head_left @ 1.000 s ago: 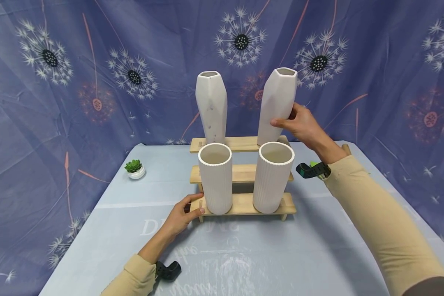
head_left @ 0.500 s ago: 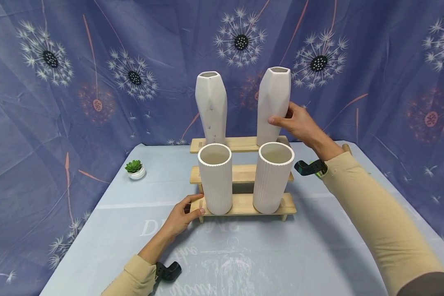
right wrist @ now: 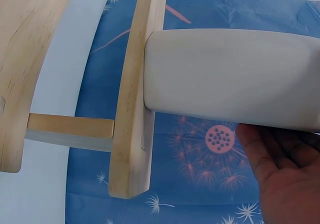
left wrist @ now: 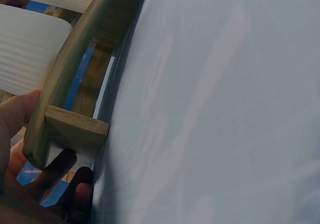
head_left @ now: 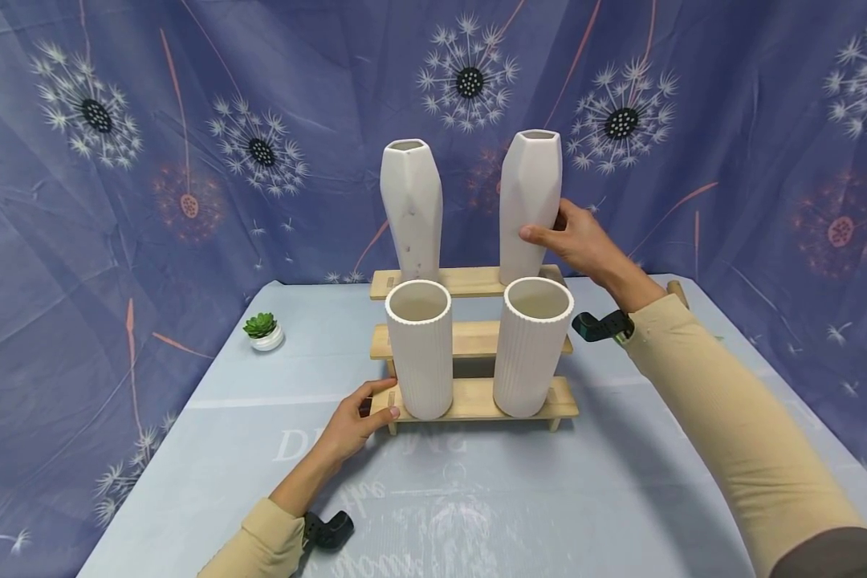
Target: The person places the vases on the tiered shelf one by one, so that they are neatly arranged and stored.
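Observation:
My right hand (head_left: pixel 578 245) holds a white faceted vase (head_left: pixel 531 189) low on its right side, thumb in front and fingers behind. That vase stands upright at the right end of the top shelf of a wooden tiered stand (head_left: pixel 473 398); in the right wrist view its base (right wrist: pixel 155 69) meets the plank (right wrist: pixel 131 109). A similar faceted vase (head_left: pixel 412 201) stands on the top shelf's left. Down on the front shelf are two ribbed white vases, one left (head_left: pixel 426 361) and one right (head_left: pixel 529 361). My left hand (head_left: pixel 350 421) grips the front shelf's left end, thumb above, fingers below.
A small potted succulent (head_left: pixel 263 331) sits on the pale blue tablecloth (head_left: pixel 535 498) at the left. Partly behind my right forearm lies a thing with a wooden end (head_left: pixel 677 291). A purple dandelion-print curtain (head_left: pixel 332 72) hangs behind the table.
The right faceted vase has shifted left and gone from tilted to upright, my right hand moving along with it. My left hand has stayed at the stand's front corner.

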`<state>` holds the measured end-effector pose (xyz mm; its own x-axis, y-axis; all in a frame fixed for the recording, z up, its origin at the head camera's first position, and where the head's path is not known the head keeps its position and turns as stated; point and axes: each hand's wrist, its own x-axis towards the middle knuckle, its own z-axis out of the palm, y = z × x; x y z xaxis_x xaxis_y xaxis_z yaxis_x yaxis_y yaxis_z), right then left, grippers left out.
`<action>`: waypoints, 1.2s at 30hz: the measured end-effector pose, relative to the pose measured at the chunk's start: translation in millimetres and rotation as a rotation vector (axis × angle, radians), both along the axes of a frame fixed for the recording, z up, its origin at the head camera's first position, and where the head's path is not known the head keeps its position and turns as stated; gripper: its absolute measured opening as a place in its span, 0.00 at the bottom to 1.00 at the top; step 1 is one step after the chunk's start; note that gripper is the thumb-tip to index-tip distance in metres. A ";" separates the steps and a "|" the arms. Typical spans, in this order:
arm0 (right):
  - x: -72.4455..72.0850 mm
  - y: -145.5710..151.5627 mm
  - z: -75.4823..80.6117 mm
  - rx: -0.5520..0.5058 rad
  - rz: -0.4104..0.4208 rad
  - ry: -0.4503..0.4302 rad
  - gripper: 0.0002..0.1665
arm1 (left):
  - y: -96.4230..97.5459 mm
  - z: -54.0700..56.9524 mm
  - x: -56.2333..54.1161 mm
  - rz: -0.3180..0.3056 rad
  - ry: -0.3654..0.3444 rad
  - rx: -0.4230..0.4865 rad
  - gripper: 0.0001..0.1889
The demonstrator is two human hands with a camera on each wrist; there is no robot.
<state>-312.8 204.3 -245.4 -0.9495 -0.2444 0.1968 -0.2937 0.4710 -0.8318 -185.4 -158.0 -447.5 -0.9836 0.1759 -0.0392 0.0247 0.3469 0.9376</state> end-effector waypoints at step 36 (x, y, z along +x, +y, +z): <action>32.3 29.2 -16.0 0.014 -0.119 0.048 0.47 | -9.0 11.2 2.6 0.013 0.072 -0.067 0.25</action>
<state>-280.4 233.5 -261.5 -0.9616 -0.1333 0.2399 -0.2740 0.5168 -0.8111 -182.7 -167.0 -436.3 -0.9865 0.1627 0.0210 0.0868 0.4092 0.9083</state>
